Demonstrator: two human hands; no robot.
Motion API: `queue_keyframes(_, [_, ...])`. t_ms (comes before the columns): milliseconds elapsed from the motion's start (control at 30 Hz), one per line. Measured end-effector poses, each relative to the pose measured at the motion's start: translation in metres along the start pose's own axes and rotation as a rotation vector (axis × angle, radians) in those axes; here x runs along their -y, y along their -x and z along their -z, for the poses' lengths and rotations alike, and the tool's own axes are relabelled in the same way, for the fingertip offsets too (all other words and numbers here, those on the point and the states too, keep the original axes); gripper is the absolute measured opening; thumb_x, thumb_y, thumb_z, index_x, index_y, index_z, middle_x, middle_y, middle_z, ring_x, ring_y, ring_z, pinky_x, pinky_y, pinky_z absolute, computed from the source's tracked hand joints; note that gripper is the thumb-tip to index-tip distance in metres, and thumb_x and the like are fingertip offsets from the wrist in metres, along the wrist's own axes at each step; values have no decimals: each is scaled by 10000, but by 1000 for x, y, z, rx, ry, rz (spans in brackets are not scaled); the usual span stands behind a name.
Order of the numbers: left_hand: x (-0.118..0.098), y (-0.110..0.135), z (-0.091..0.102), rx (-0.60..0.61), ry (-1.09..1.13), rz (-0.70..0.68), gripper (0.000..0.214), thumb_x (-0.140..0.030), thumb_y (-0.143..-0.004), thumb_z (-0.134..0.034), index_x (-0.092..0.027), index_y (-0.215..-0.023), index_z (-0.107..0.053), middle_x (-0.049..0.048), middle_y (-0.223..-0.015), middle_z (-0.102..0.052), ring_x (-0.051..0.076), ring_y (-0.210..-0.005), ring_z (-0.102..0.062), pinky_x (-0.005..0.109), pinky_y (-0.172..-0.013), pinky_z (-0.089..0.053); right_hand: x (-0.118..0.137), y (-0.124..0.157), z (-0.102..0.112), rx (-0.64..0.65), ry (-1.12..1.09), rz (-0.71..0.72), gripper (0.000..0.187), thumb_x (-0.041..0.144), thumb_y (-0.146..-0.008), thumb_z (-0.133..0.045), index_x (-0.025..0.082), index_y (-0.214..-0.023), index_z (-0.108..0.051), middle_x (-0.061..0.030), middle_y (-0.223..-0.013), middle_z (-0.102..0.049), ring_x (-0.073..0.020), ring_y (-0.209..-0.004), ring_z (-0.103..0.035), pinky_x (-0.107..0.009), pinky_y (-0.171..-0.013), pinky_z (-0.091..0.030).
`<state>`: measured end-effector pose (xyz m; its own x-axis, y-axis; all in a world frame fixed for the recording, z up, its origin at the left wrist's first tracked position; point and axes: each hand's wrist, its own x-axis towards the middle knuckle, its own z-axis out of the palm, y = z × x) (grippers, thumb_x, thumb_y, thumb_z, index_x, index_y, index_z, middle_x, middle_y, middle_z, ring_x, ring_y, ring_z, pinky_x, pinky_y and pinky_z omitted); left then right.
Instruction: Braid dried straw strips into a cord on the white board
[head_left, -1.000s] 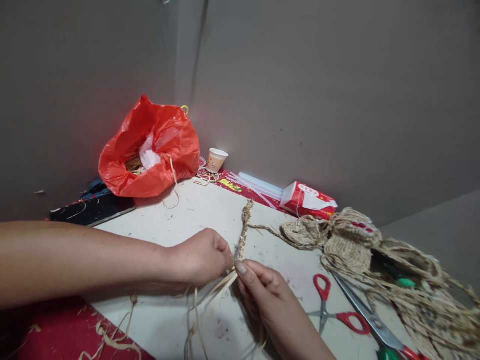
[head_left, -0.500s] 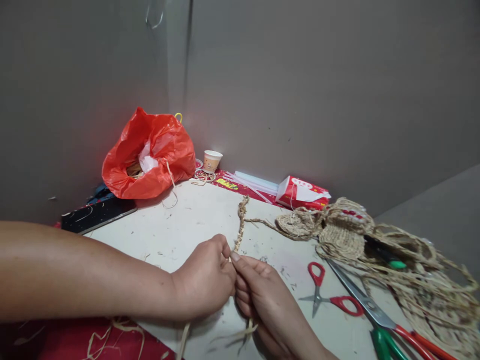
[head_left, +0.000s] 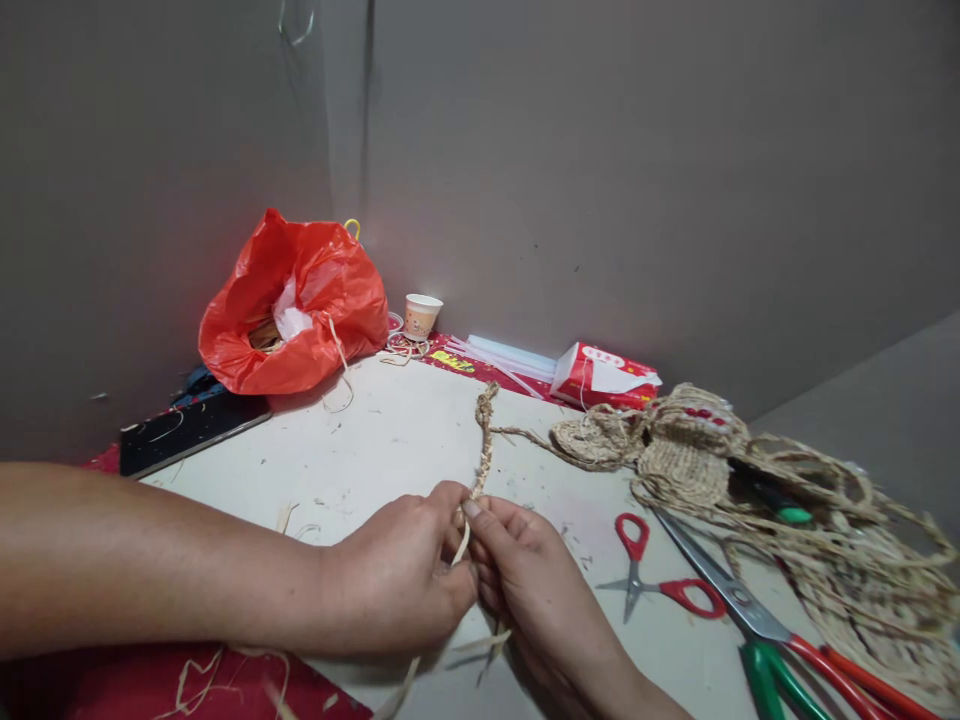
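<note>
A short braided straw cord (head_left: 485, 440) with a knot at its far end runs across the white tabletop toward me. My left hand (head_left: 409, 570) is closed on straw strands close to the near end of the braid. Right beside it, my right hand (head_left: 525, 570) pinches the braid's near end between thumb and fingers. One pale straw strand (head_left: 462, 540) shows between the two hands. Loose strand ends (head_left: 487, 640) hang out below them. The fingertips of the left hand are partly hidden.
Small red-handled scissors (head_left: 634, 575) and larger shears (head_left: 739, 600) lie at right, by a heap of woven straw cord (head_left: 690, 450). At the back are a red plastic bag (head_left: 352, 300), a paper cup (head_left: 422, 318) and a tissue pack (head_left: 604, 377). A black phone-like slab (head_left: 191, 432) lies left.
My left hand has turned and drawn slightly back, and a pale strand now shows between the hands. My right hand keeps its pinch on the braid. The view has shifted slightly.
</note>
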<state>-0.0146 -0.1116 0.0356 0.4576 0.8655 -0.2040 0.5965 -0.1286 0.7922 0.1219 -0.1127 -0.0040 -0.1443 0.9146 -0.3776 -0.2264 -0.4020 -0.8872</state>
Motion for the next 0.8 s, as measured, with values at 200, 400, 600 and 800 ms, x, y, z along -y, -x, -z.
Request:
queue_keyframes(200, [-9,-3,38,-91,30,-60,269,-343,-814,-471,-150,-942,-607,-12,-632,-553,106,-559,-484,211,-516,-356,0,-1,4,49,6,-52,411,512,-718,-658,197,-626,-413,127,-429,-258,-36,-379,-136,-180,-365,-99])
queue_keyframes(400, [10,-27,24,208,489,190,342,-221,-718,-531,-139,-1049,-507,-5,-684,-592,95,-518,-500,206,-494,-363,3,-3,5,126,73,-26,394,530,-749,-629,184,-638,-476,92,-447,-335,-46,-378,-164,-195,-369,-115])
queue_keyframes(600, [26,-41,9,274,609,120,46,-142,-666,-451,-155,-657,-495,-68,-484,-394,52,-435,-295,188,-436,-235,7,-4,14,180,175,-41,378,516,-740,-650,160,-690,-531,29,-585,-474,-81,-497,-356,-187,-453,-295])
queue_keyframes(800, [33,-42,16,231,382,40,97,-178,-722,-457,-149,-649,-514,-50,-554,-434,68,-524,-347,197,-491,-277,11,-4,18,260,318,-64,339,488,-805,-580,166,-710,-533,17,-672,-486,-106,-600,-416,-198,-562,-378])
